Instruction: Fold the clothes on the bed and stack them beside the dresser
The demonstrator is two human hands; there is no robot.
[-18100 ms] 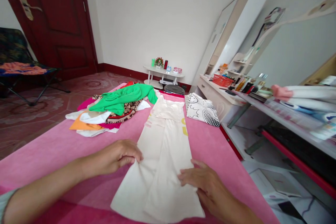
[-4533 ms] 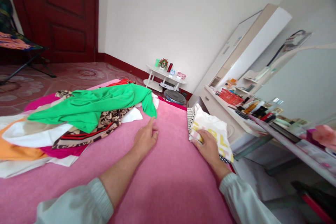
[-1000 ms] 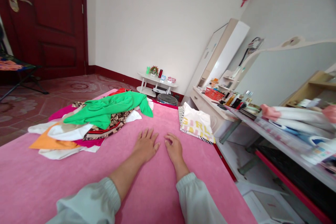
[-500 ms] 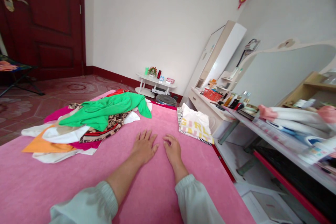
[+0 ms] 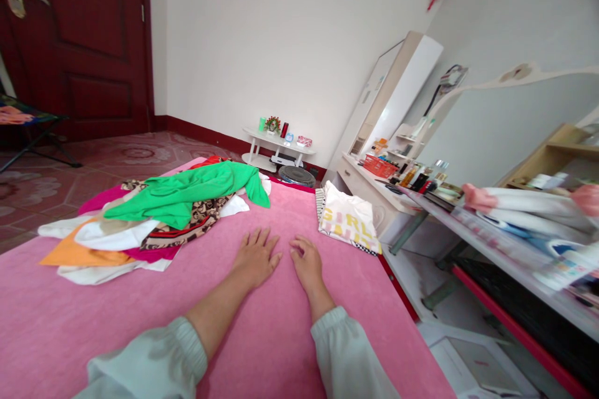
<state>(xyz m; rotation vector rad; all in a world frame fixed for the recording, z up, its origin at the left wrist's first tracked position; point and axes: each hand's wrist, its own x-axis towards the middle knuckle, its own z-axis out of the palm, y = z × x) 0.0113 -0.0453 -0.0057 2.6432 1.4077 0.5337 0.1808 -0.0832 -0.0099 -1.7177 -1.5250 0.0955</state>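
Observation:
My left hand [image 5: 255, 259] lies palm down on the pink bed cover [image 5: 262, 349], its fingers spread and nothing in it. Beside it, a small gap to the right, my right hand [image 5: 306, 264] rests on the same cover with its fingers loosely curled and apart, holding nothing. A loose heap of clothes is at the left, with a green garment [image 5: 187, 193] on top and an orange one [image 5: 87, 249], a white one [image 5: 116, 235] and a patterned one [image 5: 206, 218] under it. At the bed's right edge sits a folded white shirt [image 5: 349, 215] with printed letters.
Along the right side stand a white dressing table [image 5: 360, 184] with a red basket [image 5: 379, 166] and bottles, a mirror [image 5: 515, 124], and a glass-topped table [image 5: 491, 249] with clothes. A low white stand [image 5: 281, 143] is by the far wall, a dark red door [image 5: 88, 31] at left.

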